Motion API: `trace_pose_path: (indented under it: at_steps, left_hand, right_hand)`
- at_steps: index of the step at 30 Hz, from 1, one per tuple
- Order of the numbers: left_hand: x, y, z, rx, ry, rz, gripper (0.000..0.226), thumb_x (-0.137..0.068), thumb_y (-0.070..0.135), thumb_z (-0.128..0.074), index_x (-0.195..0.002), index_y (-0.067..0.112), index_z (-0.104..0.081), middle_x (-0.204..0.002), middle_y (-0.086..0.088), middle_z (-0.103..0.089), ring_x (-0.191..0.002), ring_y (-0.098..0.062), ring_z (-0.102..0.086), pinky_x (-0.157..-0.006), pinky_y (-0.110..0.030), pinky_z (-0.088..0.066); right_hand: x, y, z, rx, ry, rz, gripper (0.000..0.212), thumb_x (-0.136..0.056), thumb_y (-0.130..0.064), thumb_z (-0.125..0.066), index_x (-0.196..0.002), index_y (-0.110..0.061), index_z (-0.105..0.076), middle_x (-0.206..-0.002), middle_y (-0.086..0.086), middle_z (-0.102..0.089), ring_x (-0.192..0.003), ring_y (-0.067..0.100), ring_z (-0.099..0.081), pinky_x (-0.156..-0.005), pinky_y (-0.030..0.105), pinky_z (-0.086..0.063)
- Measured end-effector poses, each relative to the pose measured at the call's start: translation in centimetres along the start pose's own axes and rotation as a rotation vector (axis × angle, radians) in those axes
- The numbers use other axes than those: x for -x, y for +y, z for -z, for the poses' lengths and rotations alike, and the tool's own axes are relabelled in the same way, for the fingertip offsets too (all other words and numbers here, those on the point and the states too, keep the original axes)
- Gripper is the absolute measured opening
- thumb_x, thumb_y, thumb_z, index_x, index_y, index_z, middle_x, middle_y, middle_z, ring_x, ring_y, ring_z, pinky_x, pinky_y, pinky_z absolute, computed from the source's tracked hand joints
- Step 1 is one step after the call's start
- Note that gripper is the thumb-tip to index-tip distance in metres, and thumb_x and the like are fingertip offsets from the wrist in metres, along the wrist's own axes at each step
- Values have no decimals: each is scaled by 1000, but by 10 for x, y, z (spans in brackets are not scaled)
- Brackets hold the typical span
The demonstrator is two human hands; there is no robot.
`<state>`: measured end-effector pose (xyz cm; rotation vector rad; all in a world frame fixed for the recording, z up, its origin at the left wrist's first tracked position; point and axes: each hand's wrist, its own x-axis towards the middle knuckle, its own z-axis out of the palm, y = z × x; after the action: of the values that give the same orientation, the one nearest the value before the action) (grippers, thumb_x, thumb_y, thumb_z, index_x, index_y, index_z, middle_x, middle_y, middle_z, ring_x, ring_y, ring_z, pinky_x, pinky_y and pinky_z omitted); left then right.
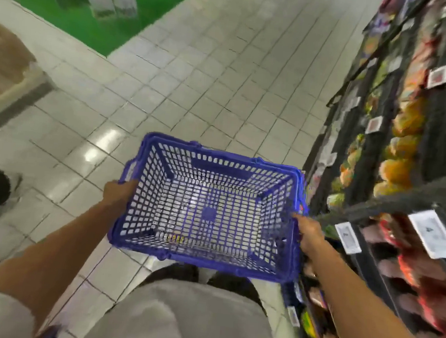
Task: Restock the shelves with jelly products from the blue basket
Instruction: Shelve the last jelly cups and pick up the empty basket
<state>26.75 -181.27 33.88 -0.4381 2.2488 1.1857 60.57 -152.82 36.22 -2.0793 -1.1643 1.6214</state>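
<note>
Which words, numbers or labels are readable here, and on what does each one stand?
No text can be read with certainty.
White price tags on the shelf rails: blurred, unreadable.
Pale label on the blue basket rim: blurred.
Print on the packs: blurred.

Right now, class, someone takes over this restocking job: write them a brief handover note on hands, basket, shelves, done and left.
Left hand: grips the blue basket by its left rim.
Right hand: grips its right rim.
Basket: held over the tiled floor beside the shelves on the right; no jelly products visible inside.
Done: basket looks emptied.
Left: nothing visible to restock; shelves too blurred to check.
</note>
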Motion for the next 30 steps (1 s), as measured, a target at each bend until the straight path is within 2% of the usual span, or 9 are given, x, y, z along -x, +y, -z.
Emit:
trace_pose_path:
  at_steps: [1, 4, 6, 9, 12, 16, 20, 25, 30]
  left_hand:
    - [-9, 9, 1, 26, 16, 13, 33, -76, 33, -75, -84, 6, -58, -82, -12, -63, -65, -26, -61, -69, -33, -51]
    - [-35, 37, 3, 89, 54, 55, 32, -75, 33, -77, -73, 9, -55, -75, -10, -61, -55, -18, -56, -60, -27, -47]
    - [-57, 57, 1, 116, 82, 74, 36, -75, 35, -76, -85, 6, -57, -81, -11, -62, -58, -19, -57, -61, -27, -49]
    - [-92, 88, -9, 139, 97, 128, 41, -73, 33, -76, -96, 4, -58, -83, -12, -63, -61, -20, -59, -62, -28, -49]
    - [-127, 126, -23, 187, 136, 167, 37, -72, 25, -76, -95, 2, -59, -73, -9, -61, -59, -20, -58, -53, -23, -46]
    - [-167, 182, -32, 231, 201, 230, 38, -77, 25, -73, -100, -2, -60, -83, -15, -64, -69, -29, -60, -65, -33, -52]
    - [-205, 236, -34, 338, 255, 251, 28, -80, 21, -71, -92, 0, -58, -68, -10, -61, -57, -24, -58, -52, -28, -47]
    - [-260, 292, -28, 452, 334, 266, 22, -84, 21, -66, -88, 0, -59, -71, -11, -62, -61, -26, -59, -66, -37, -53]
    - [-341, 346, -13, 535, 403, 284, 27, -86, 27, -66, -73, 6, -55, -71, -11, -62, -64, -28, -59, -68, -38, -52]
  right_hand:
    - [-6, -15, -14, 12, -14, 0, 30, -94, -10, -60, -67, -12, -46, -32, -3, -47, -24, 7, -44, -25, 12, -28]
    - [-26, -61, -54, 93, -64, -15, 25, -92, -19, -64, -71, -13, -52, -52, 3, -57, -45, 16, -53, -39, 21, -42]
    - [-45, -92, -82, 113, -100, -15, 22, -91, -18, -64, -73, -11, -55, -43, 1, -56, -37, 15, -52, -35, 18, -39]
    - [-76, -139, -127, 170, -144, 5, 14, -92, -15, -64, -87, -5, -55, -63, 8, -57, -52, 20, -53, -44, 25, -40]
    - [-111, -192, -173, 213, -166, 22, 18, -88, -15, -68, -96, -2, -58, -70, 9, -59, -57, 21, -54, -44, 25, -41]
    - [-147, -268, -237, 256, -188, 20, 21, -87, -16, -70, -98, -1, -62, -75, 11, -64, -63, 26, -60, -50, 30, -45]
    - [-178, -345, -311, 343, -246, 76, 27, -86, -19, -70, -104, -2, -61, -85, 13, -65, -65, 25, -59, -52, 28, -43]
    - [-201, -428, -411, 435, -271, 134, 28, -85, -25, -69, -97, -2, -58, -72, 8, -61, -61, 24, -58, -48, 26, -41]
    - [-220, -495, -530, 484, -326, 168, 27, -85, -24, -71, -95, -3, -59, -73, 7, -61, -63, 24, -59, -49, 26, -43]
